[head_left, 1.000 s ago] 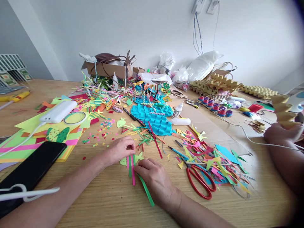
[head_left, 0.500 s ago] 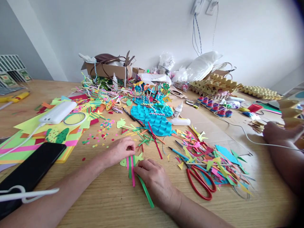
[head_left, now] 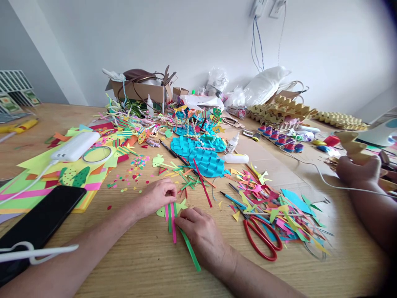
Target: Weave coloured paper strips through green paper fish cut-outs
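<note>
Both forearms are laid on the table [head_left: 139,265], palms down, left of the red scissors [head_left: 262,240]. The left hand [head_left: 156,198] is bunched, its fingertips pressed together on the upper ends of the paper strips [head_left: 173,229] — pink and green, side by side. The right hand [head_left: 201,234] is curled knuckles-up over the long green strip [head_left: 191,253], which runs out from under it — whether that strip is pinched cannot be told.
</note>
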Tool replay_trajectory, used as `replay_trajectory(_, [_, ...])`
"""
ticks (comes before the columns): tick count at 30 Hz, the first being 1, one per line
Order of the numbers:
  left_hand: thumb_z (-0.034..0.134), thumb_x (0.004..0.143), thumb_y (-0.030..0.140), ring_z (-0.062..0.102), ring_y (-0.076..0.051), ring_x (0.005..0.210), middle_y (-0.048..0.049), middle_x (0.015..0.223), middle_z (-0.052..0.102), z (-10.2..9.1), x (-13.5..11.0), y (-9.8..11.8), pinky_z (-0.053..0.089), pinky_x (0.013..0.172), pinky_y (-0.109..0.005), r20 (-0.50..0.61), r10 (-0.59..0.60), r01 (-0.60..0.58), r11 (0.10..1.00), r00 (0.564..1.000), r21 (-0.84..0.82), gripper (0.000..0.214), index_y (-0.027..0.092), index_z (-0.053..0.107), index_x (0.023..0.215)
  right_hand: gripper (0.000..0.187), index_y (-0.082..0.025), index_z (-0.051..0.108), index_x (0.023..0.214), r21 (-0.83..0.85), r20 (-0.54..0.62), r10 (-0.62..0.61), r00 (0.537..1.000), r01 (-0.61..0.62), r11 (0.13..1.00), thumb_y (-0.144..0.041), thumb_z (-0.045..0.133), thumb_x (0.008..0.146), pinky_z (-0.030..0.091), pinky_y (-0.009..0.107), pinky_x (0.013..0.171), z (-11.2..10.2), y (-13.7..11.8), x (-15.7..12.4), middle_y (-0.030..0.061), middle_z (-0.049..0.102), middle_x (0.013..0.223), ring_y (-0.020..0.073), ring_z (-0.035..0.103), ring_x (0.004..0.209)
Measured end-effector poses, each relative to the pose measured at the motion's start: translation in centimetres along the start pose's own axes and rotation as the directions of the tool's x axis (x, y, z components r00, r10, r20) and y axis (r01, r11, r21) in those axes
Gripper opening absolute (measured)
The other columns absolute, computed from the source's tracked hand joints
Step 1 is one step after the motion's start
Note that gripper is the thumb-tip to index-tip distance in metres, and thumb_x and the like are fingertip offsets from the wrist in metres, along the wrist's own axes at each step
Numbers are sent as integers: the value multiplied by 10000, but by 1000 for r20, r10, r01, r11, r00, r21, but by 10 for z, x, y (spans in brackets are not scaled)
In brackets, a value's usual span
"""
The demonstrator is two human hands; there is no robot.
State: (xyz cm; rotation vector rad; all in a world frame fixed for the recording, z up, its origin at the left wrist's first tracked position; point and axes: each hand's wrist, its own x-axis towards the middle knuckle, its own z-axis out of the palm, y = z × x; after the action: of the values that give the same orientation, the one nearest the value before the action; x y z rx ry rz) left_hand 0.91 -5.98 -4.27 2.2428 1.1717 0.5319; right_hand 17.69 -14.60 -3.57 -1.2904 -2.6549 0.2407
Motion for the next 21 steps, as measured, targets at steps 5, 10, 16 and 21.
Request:
replay_trajectory(5, [573,693,101,499,-125,664,31,671,531,0,0,0,352,595,-220,0,8,-8,1000,1000,-3,115,164,554,598,113,-192,614,895,14,-5,-5,1000,5,1000,-138,540,828,396,210,678,0,0,0,17,598,878,142,522,776])
replay_trajectory(10, [574,689,96,498,-120,650,35,654,522,0,-1,0,354,583,-213,1,14,-14,1000,1000,-11,129,162,542,582,117,-191,615,889,19,-21,-15,1000,15,1000,-132,535,828,399,214,681,0,0,0,19,601,871,143,527,776])
replay_trajectory(16, [577,688,98,495,-119,650,35,658,520,1,0,-3,357,582,-212,-3,24,-24,1000,1000,-12,130,164,538,583,99,-186,618,873,5,-11,-5,1000,6,1000,-130,565,810,410,213,674,0,0,1,16,603,868,143,533,769])
replay_trajectory(21, [582,685,102,490,-117,639,35,661,529,3,1,-5,355,579,-213,1,26,-26,1000,1000,-6,122,164,543,588,95,-186,619,874,-7,-22,-13,1000,13,1000,-139,573,806,415,215,672,1,0,1,18,602,865,145,531,770])
